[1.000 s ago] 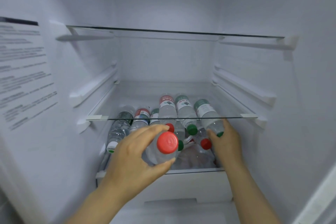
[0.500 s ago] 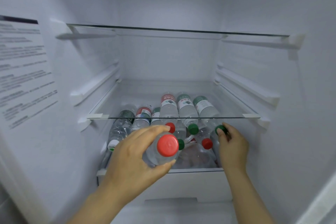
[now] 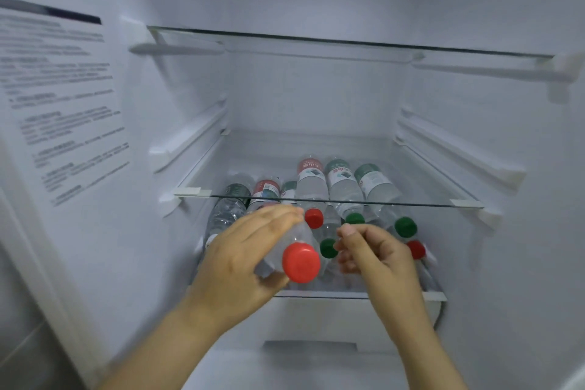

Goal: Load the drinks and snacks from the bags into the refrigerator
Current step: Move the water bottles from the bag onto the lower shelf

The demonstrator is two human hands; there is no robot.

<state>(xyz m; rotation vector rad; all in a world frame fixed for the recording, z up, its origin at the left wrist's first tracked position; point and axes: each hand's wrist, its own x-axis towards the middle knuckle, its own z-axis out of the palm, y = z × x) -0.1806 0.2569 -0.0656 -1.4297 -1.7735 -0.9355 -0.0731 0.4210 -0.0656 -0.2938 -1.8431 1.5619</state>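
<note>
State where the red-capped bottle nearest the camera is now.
Head view, lower centre: the bottle is gripped by the left hand, beside the right hand, in front of the stacked bottles.

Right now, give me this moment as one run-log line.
left hand: grips clear plastic red-capped bottle | right hand: fingers curled, holding nothing | bottle stack: lying under glass shelf
</note>
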